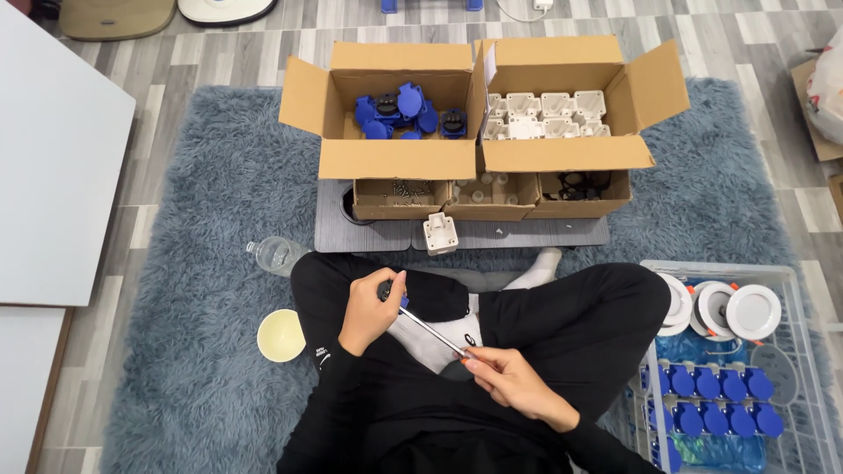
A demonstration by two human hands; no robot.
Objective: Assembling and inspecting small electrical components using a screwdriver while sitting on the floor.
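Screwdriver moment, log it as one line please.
left hand: grips screwdriver handle | right hand: pinches its tip | white housing: on board, untouched

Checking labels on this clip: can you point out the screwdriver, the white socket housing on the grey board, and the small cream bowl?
screwdriver [428,326]: head view, on the metal shaft between the hands.
white socket housing [440,233]: head view, on its top face.
cream bowl [281,336]: head view, on its inner bottom.

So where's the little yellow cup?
The yellow cup sits on the grey rug, beside the person's left knee, just below the clear plastic bottle.
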